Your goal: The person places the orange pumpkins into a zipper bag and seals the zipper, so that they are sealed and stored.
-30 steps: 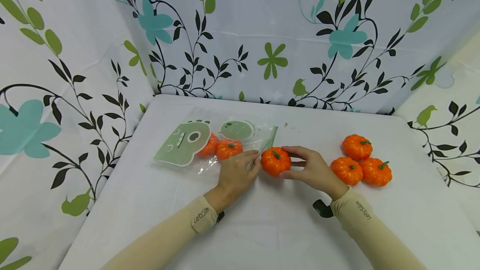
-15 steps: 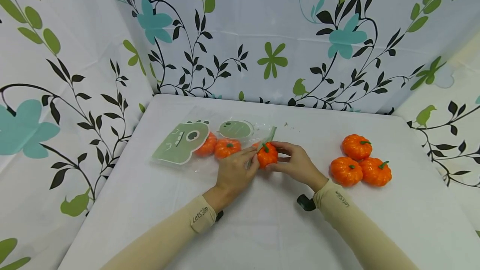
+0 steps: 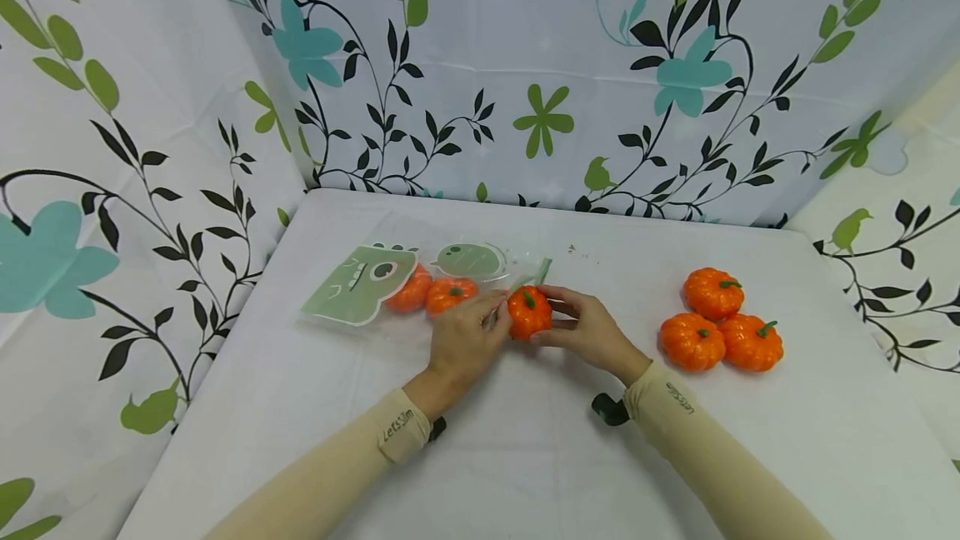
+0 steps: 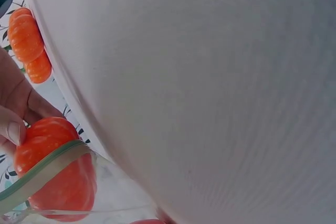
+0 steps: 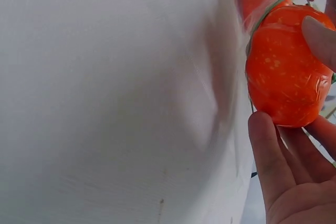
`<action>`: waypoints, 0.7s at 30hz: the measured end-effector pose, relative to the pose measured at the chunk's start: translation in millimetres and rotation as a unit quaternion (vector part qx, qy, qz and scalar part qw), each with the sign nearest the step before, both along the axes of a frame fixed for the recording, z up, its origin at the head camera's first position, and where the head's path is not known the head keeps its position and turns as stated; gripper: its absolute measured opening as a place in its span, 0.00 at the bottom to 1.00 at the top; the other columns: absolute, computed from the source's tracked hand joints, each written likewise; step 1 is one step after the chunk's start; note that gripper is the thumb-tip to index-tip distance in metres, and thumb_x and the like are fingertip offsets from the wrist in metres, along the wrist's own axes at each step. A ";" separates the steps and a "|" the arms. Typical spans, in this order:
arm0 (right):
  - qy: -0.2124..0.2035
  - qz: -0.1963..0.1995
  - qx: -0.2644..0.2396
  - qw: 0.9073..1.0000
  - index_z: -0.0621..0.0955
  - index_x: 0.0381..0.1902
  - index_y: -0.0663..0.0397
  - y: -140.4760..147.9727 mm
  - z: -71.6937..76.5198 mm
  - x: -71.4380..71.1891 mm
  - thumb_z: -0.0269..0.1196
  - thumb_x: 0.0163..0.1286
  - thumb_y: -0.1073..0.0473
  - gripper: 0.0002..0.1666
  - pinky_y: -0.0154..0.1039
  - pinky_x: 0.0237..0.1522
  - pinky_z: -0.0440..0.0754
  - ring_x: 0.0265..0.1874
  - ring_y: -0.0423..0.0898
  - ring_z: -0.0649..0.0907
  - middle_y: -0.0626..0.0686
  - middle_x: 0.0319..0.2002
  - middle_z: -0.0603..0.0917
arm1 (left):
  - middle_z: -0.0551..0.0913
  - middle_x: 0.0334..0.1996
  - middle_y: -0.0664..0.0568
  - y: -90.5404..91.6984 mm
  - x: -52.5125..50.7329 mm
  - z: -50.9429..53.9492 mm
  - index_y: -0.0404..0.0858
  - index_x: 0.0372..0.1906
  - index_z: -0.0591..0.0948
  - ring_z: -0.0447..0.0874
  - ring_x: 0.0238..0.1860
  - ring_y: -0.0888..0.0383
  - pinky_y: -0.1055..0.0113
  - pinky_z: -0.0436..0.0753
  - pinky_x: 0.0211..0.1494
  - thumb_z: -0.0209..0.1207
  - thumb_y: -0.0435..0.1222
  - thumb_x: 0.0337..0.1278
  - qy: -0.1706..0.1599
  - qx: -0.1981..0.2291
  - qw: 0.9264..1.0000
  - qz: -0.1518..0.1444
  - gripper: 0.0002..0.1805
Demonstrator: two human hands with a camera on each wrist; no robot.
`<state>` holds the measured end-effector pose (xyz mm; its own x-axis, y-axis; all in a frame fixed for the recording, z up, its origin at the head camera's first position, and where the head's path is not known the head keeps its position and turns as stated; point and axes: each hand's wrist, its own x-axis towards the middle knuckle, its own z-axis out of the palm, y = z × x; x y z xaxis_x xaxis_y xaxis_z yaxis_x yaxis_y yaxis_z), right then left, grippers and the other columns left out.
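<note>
Six pumpkins: one held pumpkin, two bagged pumpkins and three loose pumpkins clustered toward the right end of the white table.

Right hand: the right hand comes at the held pumpkin from its right side, fingers curled along the far side, thumb on the near side; a full grip.

Left hand: the left hand pinches the near edge of the clear bag close to its mouth; exact finger contact partly hidden.

Held pumpkin's place: at the bag's mouth, between the two hands. In the left wrist view the green strip crosses it, and the part beyond shows through film (judged part-way in; depth uncertain). Whether it touches the table, cannot tell.

Line to the bag: from the right-hand grip, pumpkin first, then mouth, then bag body, all running leftward. I judge the strip's clearance round the pumpkin's leading side to be the relation that matters.

Axis: squat and round, no clear long axis; stem uppermost in the head view.

Nearer hand: right hand, in contact; left fingers just beside the pumpkin's left side.

Pumpkin's look: glossy orange, ribbed, short green stem, pale flecks in the right wrist view; duller and pinker behind film.
</note>
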<state>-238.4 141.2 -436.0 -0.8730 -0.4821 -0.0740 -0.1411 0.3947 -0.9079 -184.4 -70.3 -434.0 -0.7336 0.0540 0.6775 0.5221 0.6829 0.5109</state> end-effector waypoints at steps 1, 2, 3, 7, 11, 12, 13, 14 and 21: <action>0.004 0.003 0.000 1.000 0.71 0.72 0.59 -0.8 -0.2 0.0 0.77 0.58 0.60 0.46 0.51 0.60 0.78 0.65 0.60 0.76 0.58 0.70 0.73 | 0.90 0.40 0.44 0.4 -0.1 -0.2 0.30 0.40 0.90 0.90 0.43 0.51 0.61 0.87 0.44 0.63 0.30 0.56 0.006 -0.005 1.000 -0.002 0.10; 0.008 0.005 0.002 1.000 0.71 0.72 0.60 -2.2 0.1 0.1 0.78 0.57 0.61 0.46 0.51 0.60 0.78 0.65 0.60 0.76 0.58 0.70 0.73 | 0.90 0.40 0.44 0.8 -0.2 -0.8 0.30 0.40 0.90 0.90 0.43 0.51 0.61 0.87 0.43 0.63 0.29 0.56 0.014 -0.012 1.000 -0.004 0.10; 0.015 0.008 0.003 1.000 0.71 0.71 0.61 -3.7 0.3 0.3 0.78 0.57 0.61 0.46 0.51 0.59 0.79 0.65 0.60 0.76 0.58 0.69 0.73 | 0.90 0.40 0.45 1.4 -0.1 -1.0 0.31 0.40 0.90 0.90 0.43 0.52 0.62 0.87 0.43 0.63 0.29 0.56 0.021 -0.018 1.000 -0.006 0.09; 0.042 0.015 0.017 0.999 0.75 0.67 0.62 -14.4 0.4 -0.3 0.78 0.57 0.61 0.42 0.48 0.56 0.82 0.62 0.56 0.78 0.58 0.64 0.77 | 0.90 0.41 0.46 4.5 1.2 -2.6 0.31 0.40 0.90 0.90 0.42 0.53 0.63 0.87 0.40 0.64 0.29 0.55 0.040 -0.035 0.999 -0.007 0.10; 0.067 0.013 0.041 0.997 0.78 0.64 0.61 -28.2 1.4 -1.7 0.78 0.56 0.62 0.37 0.44 0.53 0.84 0.55 0.51 0.80 0.55 0.59 0.80 | 0.90 0.40 0.46 6.8 3.2 -4.2 0.31 0.42 0.90 0.91 0.42 0.53 0.63 0.87 0.39 0.64 0.30 0.54 0.042 -0.044 0.998 -0.006 0.11; 0.071 0.011 0.047 0.996 0.78 0.64 0.60 -31.4 1.6 -2.1 0.77 0.56 0.62 0.37 0.43 0.52 0.84 0.53 0.50 0.81 0.54 0.58 0.80 | 0.90 0.40 0.47 7.2 3.7 -4.5 0.32 0.42 0.90 0.91 0.42 0.54 0.63 0.87 0.40 0.65 0.30 0.54 0.042 -0.045 0.998 -0.006 0.11; 0.073 0.008 0.052 0.996 0.78 0.65 0.60 -34.4 2.2 -2.0 0.77 0.56 0.63 0.38 0.42 0.51 0.84 0.52 0.50 0.81 0.54 0.58 0.81 | 0.90 0.40 0.47 7.7 4.2 -4.6 0.32 0.42 0.90 0.91 0.42 0.54 0.63 0.87 0.40 0.65 0.29 0.54 0.042 -0.045 0.998 -0.007 0.11; 0.075 0.006 0.056 0.996 0.77 0.67 0.60 -37.2 2.0 -2.4 0.77 0.56 0.64 0.39 0.41 0.50 0.84 0.52 0.50 0.81 0.55 0.58 0.81 | 0.90 0.40 0.47 8.1 4.7 -4.4 0.32 0.42 0.90 0.90 0.42 0.54 0.63 0.87 0.41 0.65 0.29 0.54 0.041 -0.044 0.998 -0.007 0.11; 0.050 0.009 0.059 0.997 0.73 0.70 0.61 -49.2 0.8 -1.9 0.72 0.62 0.66 0.38 0.41 0.51 0.84 0.57 0.53 0.82 0.58 0.64 0.79 | 0.90 0.41 0.48 9.3 5.4 -4.2 0.33 0.41 0.90 0.90 0.43 0.55 0.63 0.87 0.43 0.65 0.30 0.55 0.039 -0.045 0.998 -0.004 0.10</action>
